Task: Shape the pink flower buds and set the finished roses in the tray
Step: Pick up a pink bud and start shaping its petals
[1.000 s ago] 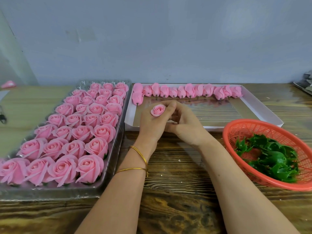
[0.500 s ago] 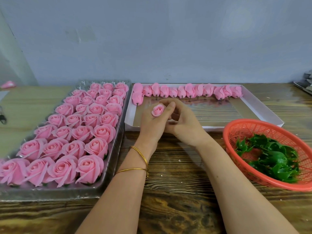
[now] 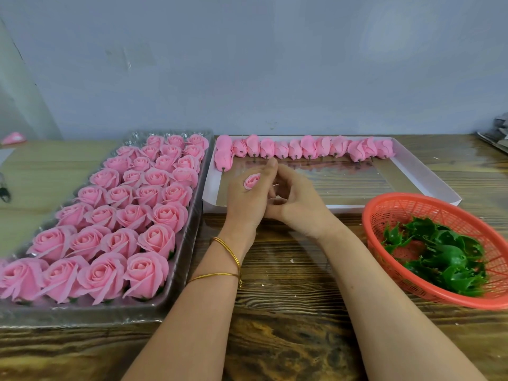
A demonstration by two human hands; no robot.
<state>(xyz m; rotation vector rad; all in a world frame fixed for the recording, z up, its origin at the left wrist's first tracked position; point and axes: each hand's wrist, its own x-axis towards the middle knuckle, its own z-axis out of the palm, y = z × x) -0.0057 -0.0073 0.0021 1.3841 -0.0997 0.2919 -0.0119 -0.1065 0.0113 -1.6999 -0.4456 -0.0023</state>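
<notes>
My left hand (image 3: 246, 200) grips a small pink flower bud (image 3: 252, 181), its tip peeping out above the knuckles. Pressed against it from the right is my right hand (image 3: 298, 203), its curled fingers touching the bud's hidden lower part. Both hands hover over the near left corner of the white cardboard box (image 3: 428, 176), where a row of unshaped pink buds (image 3: 308, 147) lies along the far edge. On the left stands a clear plastic tray (image 3: 189, 240) filled with several rows of finished pink roses (image 3: 110, 215).
A red plastic basket (image 3: 384, 210) of green leaf calyxes (image 3: 439, 257) sits at the right. The wooden table (image 3: 288, 312) runs to a grey wall behind. A pink object (image 3: 13, 138) lies at far left, and some grey things at the far right edge.
My left hand's fingers have stretched up past the bud and the right hand's fingers have shifted against it; the bud has stayed in the left hand at about the same spot.
</notes>
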